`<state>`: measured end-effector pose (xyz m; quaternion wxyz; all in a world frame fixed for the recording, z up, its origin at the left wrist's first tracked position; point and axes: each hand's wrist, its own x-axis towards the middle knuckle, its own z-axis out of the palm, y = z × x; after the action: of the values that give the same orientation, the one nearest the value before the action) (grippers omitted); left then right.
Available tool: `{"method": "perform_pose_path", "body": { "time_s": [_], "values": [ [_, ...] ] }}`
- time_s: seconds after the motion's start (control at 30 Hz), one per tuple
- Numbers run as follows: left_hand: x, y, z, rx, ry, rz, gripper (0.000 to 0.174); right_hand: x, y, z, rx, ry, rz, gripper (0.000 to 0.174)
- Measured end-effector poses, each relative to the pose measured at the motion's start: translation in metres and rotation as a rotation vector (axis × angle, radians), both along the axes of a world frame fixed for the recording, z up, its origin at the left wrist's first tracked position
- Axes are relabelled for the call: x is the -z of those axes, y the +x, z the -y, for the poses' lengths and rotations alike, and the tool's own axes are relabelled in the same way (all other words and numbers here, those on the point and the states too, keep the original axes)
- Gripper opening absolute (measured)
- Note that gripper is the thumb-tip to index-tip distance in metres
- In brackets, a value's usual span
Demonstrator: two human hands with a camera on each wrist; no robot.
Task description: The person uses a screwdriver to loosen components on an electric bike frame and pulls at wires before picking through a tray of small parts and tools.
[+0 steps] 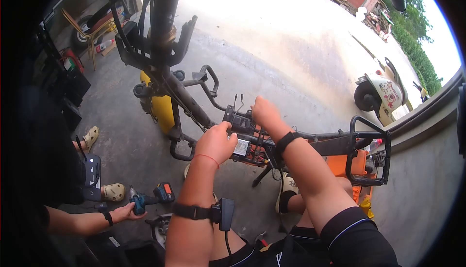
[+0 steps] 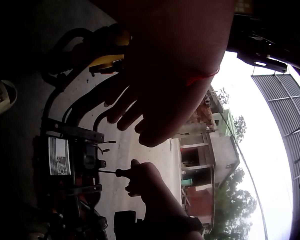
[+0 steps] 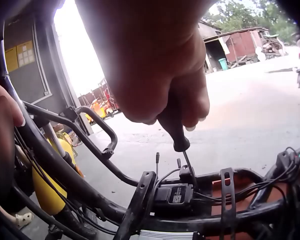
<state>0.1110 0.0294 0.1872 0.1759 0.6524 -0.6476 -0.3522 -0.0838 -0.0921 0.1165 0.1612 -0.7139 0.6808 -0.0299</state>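
My right hand point(image 1: 267, 115) grips a dark-handled screwdriver point(image 3: 173, 122), whose shaft points down beside a black box point(image 3: 173, 195) on the frame. The same screwdriver point(image 2: 121, 173) shows side-on in the left wrist view, with my right hand point(image 2: 149, 181) curled round its handle. My left hand point(image 1: 215, 144) is over the frame near the box point(image 1: 241, 122); in the left wrist view its fingers point(image 2: 124, 117) extend loosely, holding nothing visible. Below the black box lies a silver labelled unit point(image 1: 241, 147). Two thin leads point(image 3: 157, 159) stand up by the box.
The bare vehicle frame point(image 1: 190, 102) spans the middle, with a yellow part point(image 1: 162, 112) at its front. At lower left another person's hand point(image 1: 124, 212) holds a teal power drill point(image 1: 138, 202) near a battery point(image 1: 164, 192). A white scooter point(image 1: 386, 91) stands at right.
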Motion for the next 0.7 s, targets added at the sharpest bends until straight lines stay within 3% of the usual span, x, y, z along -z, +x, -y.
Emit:
{"method": "perform_pose_path", "body": {
  "time_s": [0.07, 0.13, 0.23, 0.3, 0.37, 0.43, 0.5, 0.63, 0.7],
  "values": [
    [0.001, -0.001, 0.002, -0.003, -0.013, -0.002, 0.040, -0.016, 0.003, -0.004, 0.018, 0.065, -0.002, 0.034],
    [0.003, 0.000, 0.001, 0.023, -0.022, 0.007, 0.040, -0.022, 0.008, -0.015, -0.046, -0.051, -0.057, 0.029],
    [0.017, 0.000, 0.004, 0.008, -0.132, 0.002, 0.040, -0.003, 0.001, -0.005, -0.090, -0.047, -0.117, 0.026],
    [0.002, 0.000, 0.003, -0.007, -0.025, -0.049, 0.040, 0.031, -0.018, 0.016, -0.109, -0.106, -0.094, 0.028],
    [0.002, -0.001, 0.004, 0.001, 0.007, 0.017, 0.041, 0.031, -0.029, 0.017, -0.333, -0.198, -0.255, 0.032],
    [-0.001, -0.005, 0.001, -0.032, 0.019, -0.008, 0.028, -0.004, -0.009, 0.008, -0.010, -0.017, -0.170, 0.036],
    [0.005, -0.007, 0.005, 0.010, 0.005, 0.027, 0.038, -0.013, -0.001, -0.003, -0.085, -0.041, -0.212, 0.036],
    [0.000, -0.010, 0.006, 0.017, 0.013, 0.032, 0.033, 0.015, -0.007, -0.001, -0.242, -0.072, -0.221, 0.038],
    [-0.001, -0.013, 0.004, 0.013, 0.042, 0.046, 0.033, 0.005, -0.003, -0.005, -0.107, -0.077, -0.154, 0.036]
  ]
}}
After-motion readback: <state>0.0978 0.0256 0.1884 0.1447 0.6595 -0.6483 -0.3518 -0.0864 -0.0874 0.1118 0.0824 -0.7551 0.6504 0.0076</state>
